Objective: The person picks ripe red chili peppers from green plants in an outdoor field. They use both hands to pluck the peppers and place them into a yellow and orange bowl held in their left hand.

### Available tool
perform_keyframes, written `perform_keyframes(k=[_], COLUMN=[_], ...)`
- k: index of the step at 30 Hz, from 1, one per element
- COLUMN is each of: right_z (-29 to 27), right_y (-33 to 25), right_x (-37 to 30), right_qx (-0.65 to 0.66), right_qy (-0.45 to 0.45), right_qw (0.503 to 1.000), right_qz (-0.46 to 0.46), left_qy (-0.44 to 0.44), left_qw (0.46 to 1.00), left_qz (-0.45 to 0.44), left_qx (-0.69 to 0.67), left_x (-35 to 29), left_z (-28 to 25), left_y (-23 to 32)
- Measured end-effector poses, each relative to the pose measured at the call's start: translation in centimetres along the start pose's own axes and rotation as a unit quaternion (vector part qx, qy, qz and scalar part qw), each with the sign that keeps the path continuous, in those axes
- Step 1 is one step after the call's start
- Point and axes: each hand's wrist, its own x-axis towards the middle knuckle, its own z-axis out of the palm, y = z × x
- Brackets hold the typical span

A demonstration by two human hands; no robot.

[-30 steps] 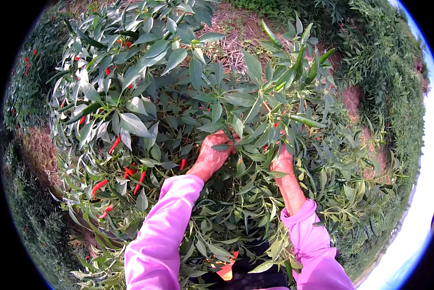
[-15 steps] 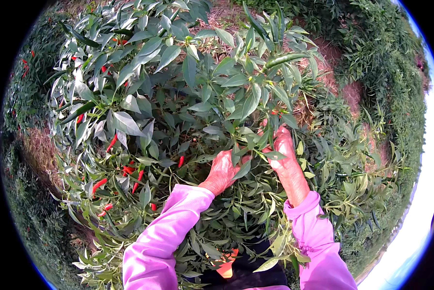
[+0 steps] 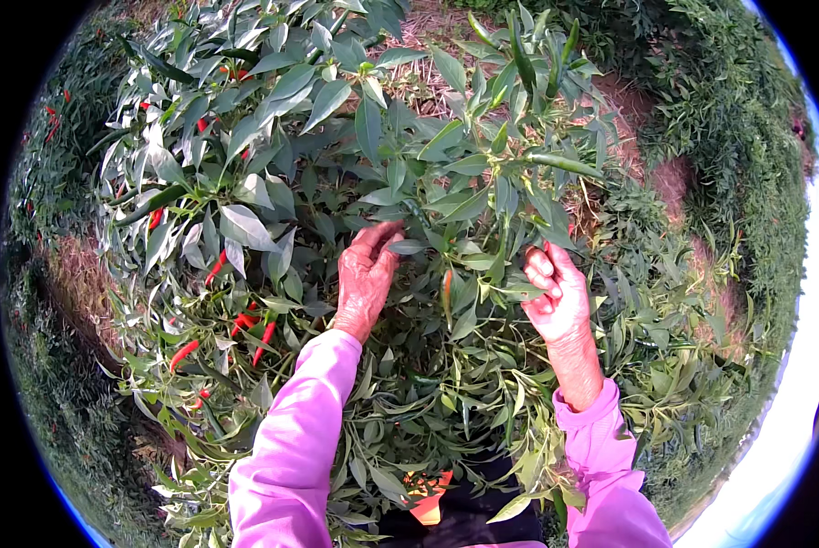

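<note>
Both hands in a chili plant point(image 3: 409, 183), pink sleeves point(image 3: 291, 457) coming from bottom edge. Left hand point(image 3: 366, 279) flat, fingers extended into the leaves, touching foliage near center. Right hand point(image 3: 556, 292) loosely curled around leafy stems, can't tell if it's gripping anything. Half-ripe orange-green chili point(image 3: 447, 290) hangs between the hands. Ripe red chilies point(image 3: 245, 324) w/ more left of left hand. Long green chili point(image 3: 565, 164) above right hand. Orange item point(image 3: 428, 498) at bottom, partly hidden by leaves.

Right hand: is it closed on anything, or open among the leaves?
Partly curled. The right hand has its fingers bent around leafy stems; whether it grips a chilli cannot be told.
</note>
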Motion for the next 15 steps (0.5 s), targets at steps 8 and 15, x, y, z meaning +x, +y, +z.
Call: perform_keyframes(k=[8, 15], right_z=[6.1, 9.0], right_y=[4.1, 4.9], right_x=[-4.4, 1.2], right_qx=[-0.234, -0.083], right_qy=[-0.046, -0.012], right_qw=[0.953, 0.996], right_qz=[0.186, 0.017], left_qy=[-0.148, -0.256], left_qw=[0.974, 0.904], left_qz=[0.033, 0.134], left_qx=[0.168, 0.315], left_x=[1.2, -4.5], left_z=[4.3, 7.1], left_y=[0.3, -1.4])
